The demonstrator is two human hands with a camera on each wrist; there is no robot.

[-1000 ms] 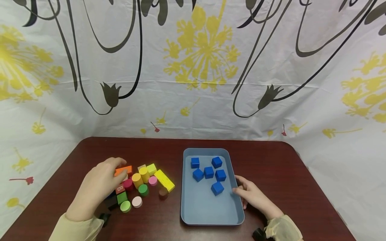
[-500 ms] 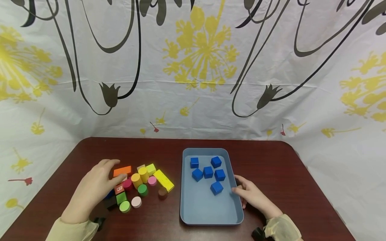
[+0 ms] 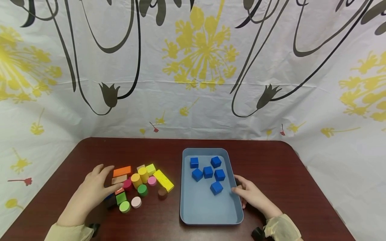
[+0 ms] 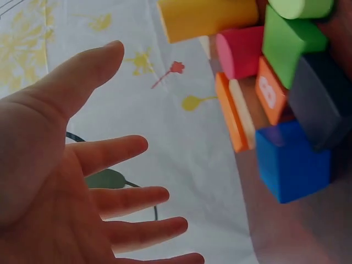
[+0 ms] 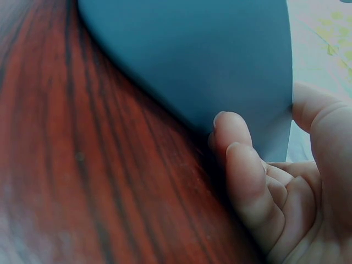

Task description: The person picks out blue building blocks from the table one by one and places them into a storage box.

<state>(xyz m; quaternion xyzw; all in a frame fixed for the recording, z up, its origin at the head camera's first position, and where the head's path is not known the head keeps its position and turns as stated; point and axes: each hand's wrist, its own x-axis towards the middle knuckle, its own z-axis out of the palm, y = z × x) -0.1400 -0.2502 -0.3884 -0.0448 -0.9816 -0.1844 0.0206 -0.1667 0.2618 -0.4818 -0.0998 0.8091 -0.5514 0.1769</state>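
At the left edge of a pile of coloured blocks hovers my left hand, its fingers spread and nothing in them. In the left wrist view a blue cube lies against a dark block, apart from the fingertips. The hand partly hides these two in the head view. An orange block and a plain wooden block lie just beyond the thumb. My right hand holds the right side of a blue-grey tray, thumb at the rim and curled fingers against the outer wall. Several blue cubes sit inside it.
Yellow cylinders, a long yellow block, a green cylinder, a white disc and a brown cylinder lie between left hand and tray. A patterned cloth hangs behind the dark red table.
My left hand has drawn left and slightly nearer to me, its fingers spreading, which uncovers the orange and wooden blocks. The right hand and tray have stayed in place.
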